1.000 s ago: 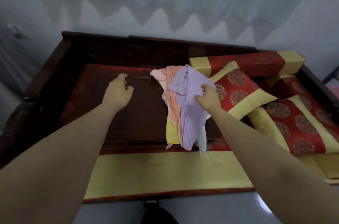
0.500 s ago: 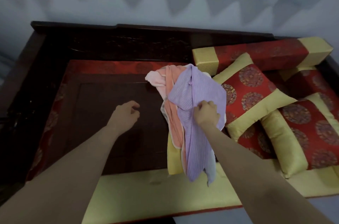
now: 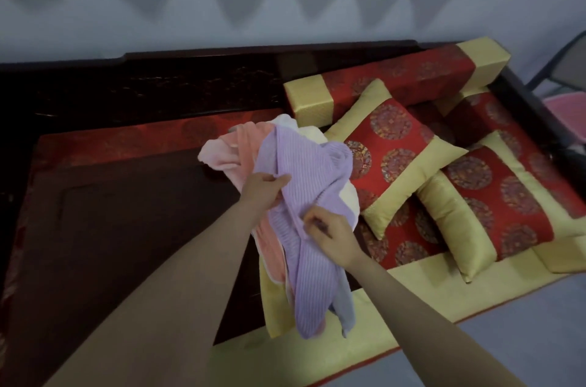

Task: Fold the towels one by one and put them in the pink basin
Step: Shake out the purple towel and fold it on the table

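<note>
1. Between the two hands, a lilac ribbed towel [image 3: 309, 225] lies on top of a heap of towels, its long end trailing toward the yellow front edge of the couch seat.
2. Left hand [image 3: 264, 191] is at the towel's upper left edge, fingers [image 3: 280, 180] closed together on a fold of the lilac cloth.
3. Right hand [image 3: 329, 233] is lower down, on the towel's right side, fingers [image 3: 309, 217] pinched shut on a bunch of it.
4. Under the lilac one lie a peach towel [image 3: 250, 150], a pale pink towel [image 3: 214, 156] and a white towel [image 3: 312, 134], touching and overlapping.
5. Just beside the heap, to the right, leans a red and gold cushion [image 3: 393, 148], with a second cushion [image 3: 488, 196] beyond it.
6. Left of the heap is the dark wooden seat panel [image 3: 126, 212].
7. Far right, past the couch arm, a pink basin [image 3: 567, 114] shows in part, well apart from the towels.
</note>
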`<state>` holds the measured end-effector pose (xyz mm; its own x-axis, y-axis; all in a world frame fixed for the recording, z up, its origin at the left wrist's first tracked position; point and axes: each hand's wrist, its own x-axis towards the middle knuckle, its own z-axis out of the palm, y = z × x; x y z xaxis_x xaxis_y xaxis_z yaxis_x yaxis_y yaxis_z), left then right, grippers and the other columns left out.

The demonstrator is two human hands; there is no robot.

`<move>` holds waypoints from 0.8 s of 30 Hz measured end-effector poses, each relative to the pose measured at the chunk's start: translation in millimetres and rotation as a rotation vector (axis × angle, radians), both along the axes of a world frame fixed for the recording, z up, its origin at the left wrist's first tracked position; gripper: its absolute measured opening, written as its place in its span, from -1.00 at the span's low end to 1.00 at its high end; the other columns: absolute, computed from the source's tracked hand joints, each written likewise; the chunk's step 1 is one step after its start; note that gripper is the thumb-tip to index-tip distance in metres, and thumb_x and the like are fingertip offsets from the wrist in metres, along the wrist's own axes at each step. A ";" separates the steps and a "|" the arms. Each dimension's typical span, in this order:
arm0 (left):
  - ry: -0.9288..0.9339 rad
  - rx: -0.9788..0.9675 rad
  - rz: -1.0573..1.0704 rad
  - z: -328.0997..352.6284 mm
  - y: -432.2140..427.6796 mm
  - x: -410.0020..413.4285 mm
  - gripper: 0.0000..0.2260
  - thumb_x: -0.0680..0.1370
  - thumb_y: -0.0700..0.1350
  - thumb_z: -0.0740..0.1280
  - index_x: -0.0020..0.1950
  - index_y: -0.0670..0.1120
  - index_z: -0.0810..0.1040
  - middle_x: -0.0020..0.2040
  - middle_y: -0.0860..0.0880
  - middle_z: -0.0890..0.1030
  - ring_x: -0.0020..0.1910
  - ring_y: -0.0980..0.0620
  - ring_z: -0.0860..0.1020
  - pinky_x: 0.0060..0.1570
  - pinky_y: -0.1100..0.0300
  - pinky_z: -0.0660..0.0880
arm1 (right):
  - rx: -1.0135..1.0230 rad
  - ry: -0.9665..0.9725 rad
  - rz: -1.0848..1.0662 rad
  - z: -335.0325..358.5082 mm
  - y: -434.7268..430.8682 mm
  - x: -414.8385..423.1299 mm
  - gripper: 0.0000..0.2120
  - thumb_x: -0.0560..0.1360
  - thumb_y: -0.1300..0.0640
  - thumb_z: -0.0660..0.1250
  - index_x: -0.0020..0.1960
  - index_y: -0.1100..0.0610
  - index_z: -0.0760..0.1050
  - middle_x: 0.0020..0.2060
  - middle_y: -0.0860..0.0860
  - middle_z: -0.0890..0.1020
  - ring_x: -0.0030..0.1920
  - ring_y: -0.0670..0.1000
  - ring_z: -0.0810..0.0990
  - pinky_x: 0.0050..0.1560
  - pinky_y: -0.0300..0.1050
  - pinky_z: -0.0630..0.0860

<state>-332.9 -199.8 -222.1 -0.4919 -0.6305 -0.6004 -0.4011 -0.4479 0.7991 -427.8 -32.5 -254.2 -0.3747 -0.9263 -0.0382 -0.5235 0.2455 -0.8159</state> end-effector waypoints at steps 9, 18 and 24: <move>0.228 0.146 0.125 24.9 -18.1 -8.6 -0.76 0.59 -0.18 0.23 0.25 -0.17 0.48 0.15 -0.10 0.51 -0.08 -0.01 0.54 -0.03 0.07 0.53 | 0.012 0.000 -0.366 13.9 -12.3 -39.8 -0.83 0.51 -0.01 0.32 0.02 0.06 0.53 -0.05 -0.06 0.63 -0.03 -0.06 0.58 -0.02 -0.14 0.47; 0.535 0.023 0.100 119.7 -79.4 79.7 -0.67 0.65 -0.15 0.09 0.38 -0.19 0.40 0.26 -0.14 0.56 0.21 -0.05 0.57 0.00 0.16 0.61 | 0.248 -0.484 -0.642 50.0 -99.4 -48.7 -0.26 0.41 -0.39 0.18 0.30 0.18 0.38 0.05 0.01 0.47 0.10 0.07 0.48 0.26 0.09 0.44; 0.599 -0.136 0.133 175.1 -119.0 128.5 -0.77 0.64 -0.21 0.11 0.23 -0.15 0.47 0.06 -0.05 0.65 -0.03 0.09 0.65 -0.11 0.22 0.60 | 0.180 -1.179 -0.458 91.3 -166.8 13.8 -0.38 0.45 -0.38 0.16 0.14 0.14 0.46 0.01 0.11 0.61 0.03 0.09 0.56 0.06 0.04 0.49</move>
<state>-204.4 -318.8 -47.0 -0.6302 -0.7608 -0.1548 0.1861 -0.3416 0.9212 -414.0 -199.2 -162.9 -0.3107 -0.6694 -0.6748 0.6527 0.3658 -0.6634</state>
